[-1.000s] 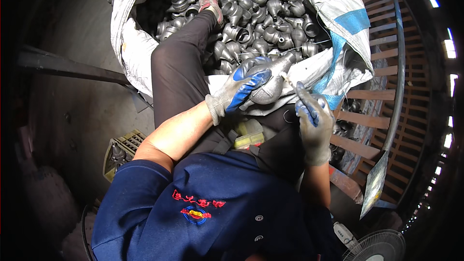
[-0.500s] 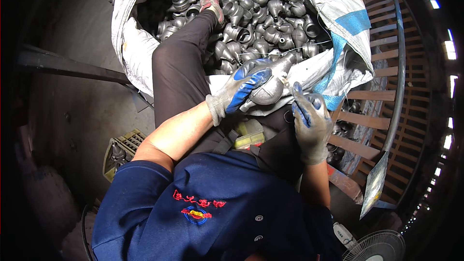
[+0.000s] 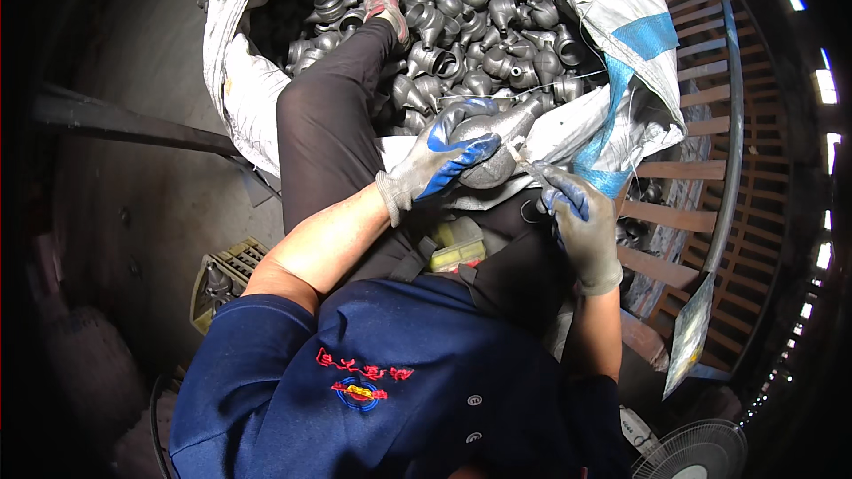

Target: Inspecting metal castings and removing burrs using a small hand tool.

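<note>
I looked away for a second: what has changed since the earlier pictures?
The right hand has turned, its wrist swinging rightward; the grey part has rolled slightly in the left hand. Nothing was let go: the left hand holds the part, the right a thin tool. The white bag stayed put.

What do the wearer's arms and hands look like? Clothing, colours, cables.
Left hand: grey glove, blue coating on thumb and fingers, knit cuff. Right hand: another grey glove, blue around the fingers. Short navy sleeves, bare forearms. No cables visible on either arm.
</note>
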A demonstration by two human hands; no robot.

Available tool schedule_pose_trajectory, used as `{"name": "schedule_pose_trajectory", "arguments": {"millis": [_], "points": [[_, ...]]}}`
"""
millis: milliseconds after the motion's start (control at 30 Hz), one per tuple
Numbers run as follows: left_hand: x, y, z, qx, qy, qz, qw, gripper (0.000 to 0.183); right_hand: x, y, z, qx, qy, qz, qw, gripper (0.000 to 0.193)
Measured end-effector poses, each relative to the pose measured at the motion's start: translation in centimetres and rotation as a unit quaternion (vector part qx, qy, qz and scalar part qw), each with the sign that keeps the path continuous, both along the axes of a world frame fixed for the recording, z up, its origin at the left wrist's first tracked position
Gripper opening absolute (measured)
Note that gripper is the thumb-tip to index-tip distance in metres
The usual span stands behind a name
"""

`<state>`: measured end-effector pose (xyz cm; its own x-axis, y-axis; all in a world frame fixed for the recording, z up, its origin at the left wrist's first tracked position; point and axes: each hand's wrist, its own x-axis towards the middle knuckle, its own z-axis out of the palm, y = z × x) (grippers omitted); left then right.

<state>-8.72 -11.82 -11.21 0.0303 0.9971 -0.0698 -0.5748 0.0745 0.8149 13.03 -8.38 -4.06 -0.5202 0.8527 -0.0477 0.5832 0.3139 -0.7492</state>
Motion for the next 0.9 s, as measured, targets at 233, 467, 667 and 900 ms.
{"name": "schedule_pose_trajectory", "arguments": {"millis": [233, 467, 667, 900], "points": [[-0.2, 0.2, -0.2, 0.028, 0.074, 0.016, 0.997, 0.046, 0.7, 0.0, -0.9, -0.198, 0.092, -0.127, 0.968, 0.035], [-0.3, 0.5, -1.9, 0.023, -0.027, -0.049, 0.998, 0.047, -0.6, -0.7, -0.2, 0.082, 0.060, -0.044, 0.994, 0.037], [-0.3, 0.5, -2.0, 0.017, 0.009, -0.028, 0.999, 0.048, -1.4, -1.3, 1.3, 0.157, -0.101, -0.004, 0.982, 0.031], [-0.2, -0.1, 0.1, -0.022, -0.012, -0.005, 1.000, 0.047, -1.4, -1.0, 1.9, 0.189, -0.117, 0.024, 0.975, 0.030]]}}
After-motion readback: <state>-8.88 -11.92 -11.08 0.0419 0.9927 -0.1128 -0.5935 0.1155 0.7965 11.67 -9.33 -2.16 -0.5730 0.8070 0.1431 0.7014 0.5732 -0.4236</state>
